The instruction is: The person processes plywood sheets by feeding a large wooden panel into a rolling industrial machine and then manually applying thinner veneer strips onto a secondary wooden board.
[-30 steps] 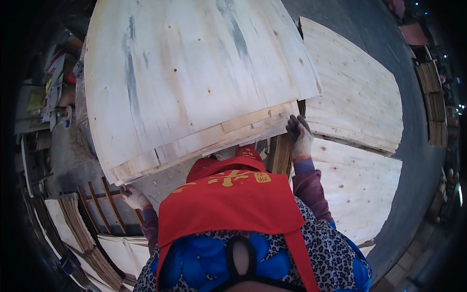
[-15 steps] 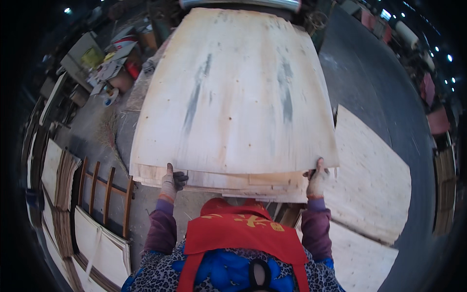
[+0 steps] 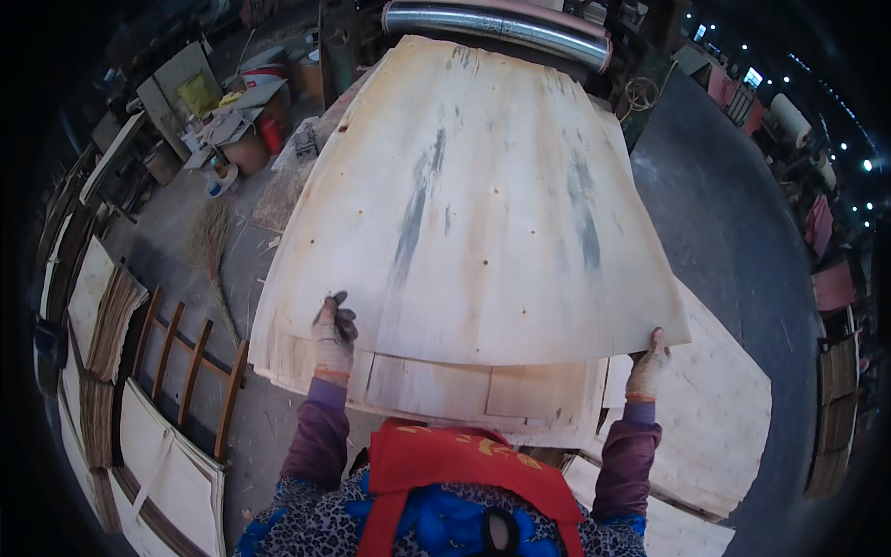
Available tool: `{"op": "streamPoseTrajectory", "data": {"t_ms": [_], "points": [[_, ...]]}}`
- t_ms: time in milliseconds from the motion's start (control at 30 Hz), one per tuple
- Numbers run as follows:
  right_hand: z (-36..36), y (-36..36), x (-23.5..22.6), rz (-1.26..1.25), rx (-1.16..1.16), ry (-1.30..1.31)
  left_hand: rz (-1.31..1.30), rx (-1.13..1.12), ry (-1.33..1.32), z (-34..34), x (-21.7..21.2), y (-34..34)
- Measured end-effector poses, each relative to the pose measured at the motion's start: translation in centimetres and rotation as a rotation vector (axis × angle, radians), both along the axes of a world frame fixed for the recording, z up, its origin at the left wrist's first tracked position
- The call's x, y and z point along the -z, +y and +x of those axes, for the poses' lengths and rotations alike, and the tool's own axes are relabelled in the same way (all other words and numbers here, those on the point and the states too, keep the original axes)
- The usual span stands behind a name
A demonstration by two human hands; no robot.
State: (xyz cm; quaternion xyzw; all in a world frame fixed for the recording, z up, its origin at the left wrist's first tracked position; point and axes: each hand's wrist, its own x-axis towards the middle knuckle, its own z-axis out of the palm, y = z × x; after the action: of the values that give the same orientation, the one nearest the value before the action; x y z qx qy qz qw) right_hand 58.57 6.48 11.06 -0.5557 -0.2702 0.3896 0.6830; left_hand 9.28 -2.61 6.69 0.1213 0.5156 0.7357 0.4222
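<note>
A large pale wood veneer sheet (image 3: 464, 213) with dark grey streaks and small knots lies over a stack of other veneer sheets (image 3: 436, 385). My right hand (image 3: 647, 371), in a light work glove, grips its near right corner, thumb on top and fingers hidden below. That corner is lifted off the stack. My left hand (image 3: 332, 339), in a glove with dark fingertips, is over the sheet's near left part. Its fingers are loosely bent and apart, with nothing visible in them. Whether it touches the sheet is hard to tell.
A shiny metal roller (image 3: 501, 32) spans the far end. More pale sheets (image 3: 715, 408) lie low on the right. To the left are a wooden ladder-like frame (image 3: 190, 367), a twig broom (image 3: 209, 241), veneer stacks (image 3: 111, 325) and a cluttered heap with a red container (image 3: 271, 135).
The top sheet's near edge has shifted right and toward me, rising at the right corner. My right hand moved right with it; my left hand left the edge and moved forward over the sheet.
</note>
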Motion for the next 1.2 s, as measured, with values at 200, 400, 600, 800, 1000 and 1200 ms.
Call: {"op": "streamPoseTrajectory", "data": {"t_ms": [200, 400, 600, 800, 1000, 1200], "points": [[-0.3, 3.5, -5.1, 0.169, -0.067, 0.154, -0.368, 0.088, 0.263, -1.4, -1.7, 0.9], [-2.9, 3.4, -12.1, 0.161, -0.030, 0.268, -0.562, 0.476, -0.136, 0.5, 2.8, -3.8], [-2.6, 4.2, -10.6, 0.147, -0.046, 0.321, -0.300, 0.196, -0.375, 1.0, 7.0, -2.3], [-4.2, 7.4, -9.6, 0.116, -0.063, 0.271, -0.080, 0.104, -0.204, -0.1, -1.8, 2.8], [-3.3, 12.2, -10.7, 0.200, -0.129, 0.171, 0.281, 0.051, -0.179, -2.2, -13.6, 9.8], [-2.3, 21.9, -12.9, 0.194, -0.170, 0.222, 0.140, 0.106, 0.003, -6.7, -17.8, 18.9]]}}
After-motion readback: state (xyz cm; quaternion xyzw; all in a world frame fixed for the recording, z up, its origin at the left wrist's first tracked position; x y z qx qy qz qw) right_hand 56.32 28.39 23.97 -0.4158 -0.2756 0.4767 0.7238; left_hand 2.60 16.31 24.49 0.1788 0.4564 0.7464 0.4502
